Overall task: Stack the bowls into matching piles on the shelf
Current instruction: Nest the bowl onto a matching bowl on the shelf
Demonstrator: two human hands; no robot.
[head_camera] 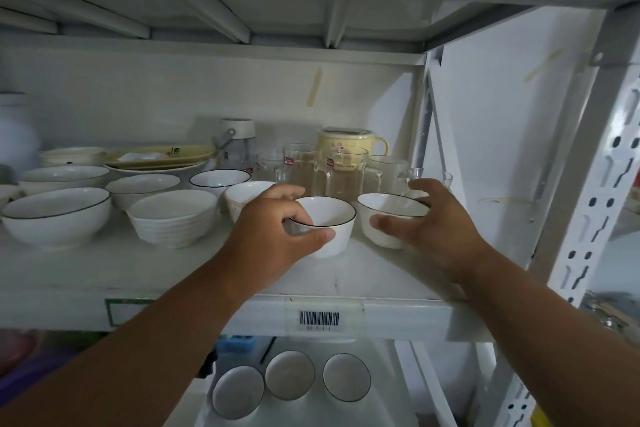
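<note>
White bowls point(330, 229) point(389, 222) gripped: left hand point(277, 229), right hand point(420, 222).

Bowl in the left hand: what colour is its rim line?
Thin black line on a white bowl, clearest in the head view.

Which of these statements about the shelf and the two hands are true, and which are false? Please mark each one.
1. The left hand grips a black-rimmed bowl. True.
2. The right hand is empty. False: it holds another small bowl.
3. Glass mugs stand behind the bowls. True.
4. The ribbed bowl is upside down. False: it stands upright.
5. The shelf edge carries a barcode label. True.
</note>
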